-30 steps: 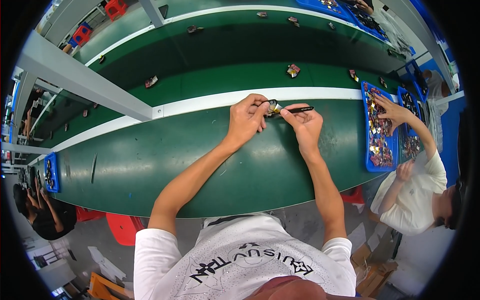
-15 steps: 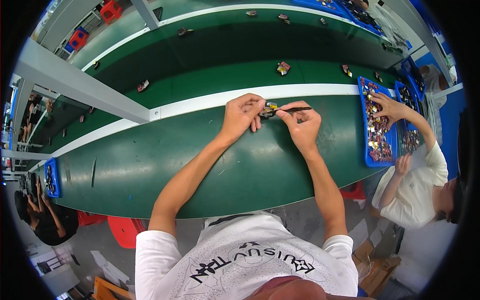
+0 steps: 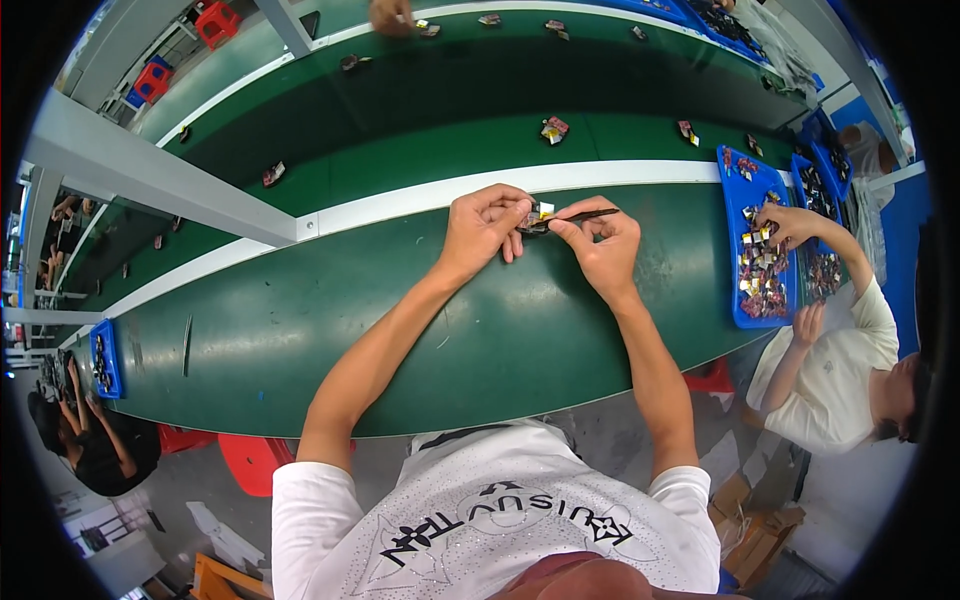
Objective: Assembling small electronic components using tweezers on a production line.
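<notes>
Above the green worktable (image 3: 420, 330), near its far white edge, my two hands meet. My left hand (image 3: 478, 235) pinches a small dark electronic part (image 3: 539, 214) with yellow and silver patches. Its lower side is partly covered by my fingers. A pair of slim black tweezers (image 3: 590, 215) is gripped between thumb and fingers of my right hand (image 3: 608, 255). The tips of the tweezers reach the part, though I cannot tell exactly where they touch it.
Beyond the white rail a green conveyor belt (image 3: 400, 158) carries several small parts (image 3: 554, 130). At right, a co-worker's hand (image 3: 795, 225) is in a blue tray (image 3: 745, 316) of parts. Another blue tray (image 3: 115, 388) stands far left. A thin metal strip (image 3: 187, 345) lies on the table.
Parts on the belt have shifted slightly left. The co-worker's hand has drawn its fingers together in the tray. Another person's hand has appeared at the top. My hands hold almost still.
</notes>
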Available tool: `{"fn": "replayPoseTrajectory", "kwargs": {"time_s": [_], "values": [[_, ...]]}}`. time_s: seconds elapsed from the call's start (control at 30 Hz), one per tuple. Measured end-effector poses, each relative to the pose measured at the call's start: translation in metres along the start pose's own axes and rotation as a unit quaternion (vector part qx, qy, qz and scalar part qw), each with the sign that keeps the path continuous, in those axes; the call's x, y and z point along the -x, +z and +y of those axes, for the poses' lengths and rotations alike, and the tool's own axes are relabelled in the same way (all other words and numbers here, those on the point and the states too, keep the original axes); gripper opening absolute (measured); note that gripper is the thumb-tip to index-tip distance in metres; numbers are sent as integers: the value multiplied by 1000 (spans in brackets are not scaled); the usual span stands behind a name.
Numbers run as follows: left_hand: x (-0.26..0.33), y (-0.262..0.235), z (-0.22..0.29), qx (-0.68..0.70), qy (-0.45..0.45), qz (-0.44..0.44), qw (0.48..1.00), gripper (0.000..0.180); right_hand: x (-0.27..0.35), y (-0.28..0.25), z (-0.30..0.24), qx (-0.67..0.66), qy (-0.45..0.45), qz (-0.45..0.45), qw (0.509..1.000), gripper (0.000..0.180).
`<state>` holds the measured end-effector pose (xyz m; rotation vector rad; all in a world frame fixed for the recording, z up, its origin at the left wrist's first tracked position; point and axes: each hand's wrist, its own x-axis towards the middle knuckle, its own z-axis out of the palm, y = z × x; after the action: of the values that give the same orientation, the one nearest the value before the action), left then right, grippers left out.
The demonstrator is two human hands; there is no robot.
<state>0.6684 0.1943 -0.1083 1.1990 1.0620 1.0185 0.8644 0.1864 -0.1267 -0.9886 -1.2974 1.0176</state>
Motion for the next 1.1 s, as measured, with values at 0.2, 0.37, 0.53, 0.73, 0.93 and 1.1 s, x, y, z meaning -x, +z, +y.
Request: {"fn": "replayPoseTrajectory", "kwargs": {"time_s": [0.2,0.37,0.53,0.73,0.93,1.1], "values": [[-4,7,0,6,8,-4,1000,21,0,-6,6,9,-16,8,1000,10],[-7,12,-1,6,8,-4,1000,21,-2,-12,4,6,-11,6,1000,10],[-9,17,-4,9,11,-14,1000,19,-3,-20,5,-12,7,-10,1000,11],[-13,22,-6,-9,14,-21,1000,19,-5,-29,8,-44,20,-23,999,12],[-16,26,-9,9,5,4,1000,21,-5,-31,5,-23,18,-5,1000,13],[-21,33,-13,9,9,21,1000,21,-4,-37,7,42,-36,9,998,14]]}}
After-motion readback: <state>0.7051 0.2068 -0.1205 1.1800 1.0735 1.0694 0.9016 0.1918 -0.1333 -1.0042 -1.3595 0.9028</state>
